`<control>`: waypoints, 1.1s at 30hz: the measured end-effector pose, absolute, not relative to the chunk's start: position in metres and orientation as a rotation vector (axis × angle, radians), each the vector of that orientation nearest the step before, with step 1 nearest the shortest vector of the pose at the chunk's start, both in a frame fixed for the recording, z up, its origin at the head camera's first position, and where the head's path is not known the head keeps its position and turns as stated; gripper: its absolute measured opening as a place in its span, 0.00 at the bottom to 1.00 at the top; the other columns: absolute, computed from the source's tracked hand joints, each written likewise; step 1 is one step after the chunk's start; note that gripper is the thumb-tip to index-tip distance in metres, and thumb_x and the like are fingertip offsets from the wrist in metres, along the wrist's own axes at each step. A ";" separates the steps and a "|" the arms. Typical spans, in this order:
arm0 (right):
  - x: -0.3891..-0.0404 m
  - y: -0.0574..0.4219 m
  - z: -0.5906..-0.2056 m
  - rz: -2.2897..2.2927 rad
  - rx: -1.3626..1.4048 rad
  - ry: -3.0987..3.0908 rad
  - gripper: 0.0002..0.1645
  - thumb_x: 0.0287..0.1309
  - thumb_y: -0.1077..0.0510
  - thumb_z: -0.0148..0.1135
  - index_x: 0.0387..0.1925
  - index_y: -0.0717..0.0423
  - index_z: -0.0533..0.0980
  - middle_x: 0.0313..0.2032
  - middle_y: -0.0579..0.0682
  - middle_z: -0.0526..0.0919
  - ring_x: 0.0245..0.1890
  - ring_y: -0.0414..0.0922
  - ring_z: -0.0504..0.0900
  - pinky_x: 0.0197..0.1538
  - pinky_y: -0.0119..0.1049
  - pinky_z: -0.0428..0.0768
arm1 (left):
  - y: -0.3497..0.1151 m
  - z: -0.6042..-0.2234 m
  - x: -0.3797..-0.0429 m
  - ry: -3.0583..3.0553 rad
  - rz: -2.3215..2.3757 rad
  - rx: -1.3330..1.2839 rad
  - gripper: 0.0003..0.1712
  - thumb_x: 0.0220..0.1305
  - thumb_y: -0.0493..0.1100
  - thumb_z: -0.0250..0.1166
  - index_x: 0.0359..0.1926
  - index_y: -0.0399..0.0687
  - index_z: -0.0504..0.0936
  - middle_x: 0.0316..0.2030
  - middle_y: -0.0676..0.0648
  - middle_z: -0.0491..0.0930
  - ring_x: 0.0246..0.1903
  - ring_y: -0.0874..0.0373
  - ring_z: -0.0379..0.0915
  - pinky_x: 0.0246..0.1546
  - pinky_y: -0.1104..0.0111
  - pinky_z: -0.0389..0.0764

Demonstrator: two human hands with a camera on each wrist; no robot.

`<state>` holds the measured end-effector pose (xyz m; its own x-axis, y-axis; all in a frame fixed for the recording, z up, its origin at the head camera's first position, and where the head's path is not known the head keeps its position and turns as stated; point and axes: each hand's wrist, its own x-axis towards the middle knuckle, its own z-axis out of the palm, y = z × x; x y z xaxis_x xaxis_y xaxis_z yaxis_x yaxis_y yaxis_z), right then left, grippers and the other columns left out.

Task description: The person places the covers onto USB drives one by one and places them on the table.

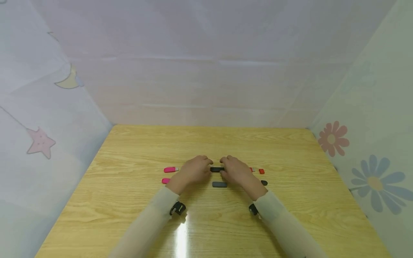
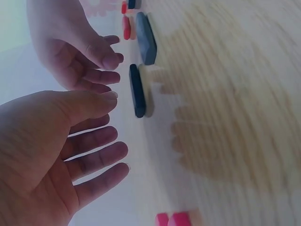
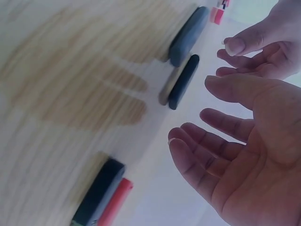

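Observation:
A slim black stick (image 1: 217, 169), shaped like a USB stick, lies on the table between my two hands. My left hand (image 1: 195, 170) hovers at its left end with fingers apart and nothing in them. Over its right end is my right hand (image 1: 237, 172), fingers loosely bent around an empty space. Both wrist views show a gap between the fingertips and the black stick (image 2: 137, 91). Nearer to me lies a grey stick (image 1: 219, 184), about parallel to the black one. The right wrist view also has the grey stick (image 3: 188, 36) beside the black one.
Left of my hands lie a pink USB stick (image 1: 169, 169) with its metal plug bare and another pink piece (image 1: 166, 180), partly hidden. On the right are a red USB stick (image 1: 251, 169), a small red cap (image 1: 261, 171) and a black piece (image 1: 264, 182). Printed cloth walls (image 1: 206, 89) enclose the table.

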<state>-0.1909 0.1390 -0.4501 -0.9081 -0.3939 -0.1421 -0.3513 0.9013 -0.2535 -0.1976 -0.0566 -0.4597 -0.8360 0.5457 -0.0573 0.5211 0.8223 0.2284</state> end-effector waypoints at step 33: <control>-0.157 0.098 -0.430 -0.434 -0.789 2.809 0.26 0.66 0.51 0.66 0.62 0.55 0.75 0.61 0.54 0.77 0.61 0.52 0.77 0.60 0.47 0.79 | -0.150 -0.451 -0.142 3.072 0.342 0.844 0.19 0.65 0.47 0.71 0.53 0.45 0.84 0.47 0.47 0.84 0.49 0.51 0.80 0.42 0.60 0.85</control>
<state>-0.1573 0.0981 -0.4303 -0.8400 -0.5326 -0.1038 -0.4764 0.8154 -0.3290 -0.1420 -0.1504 -0.4513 -0.8594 0.4979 0.1162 0.5112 0.8387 0.1878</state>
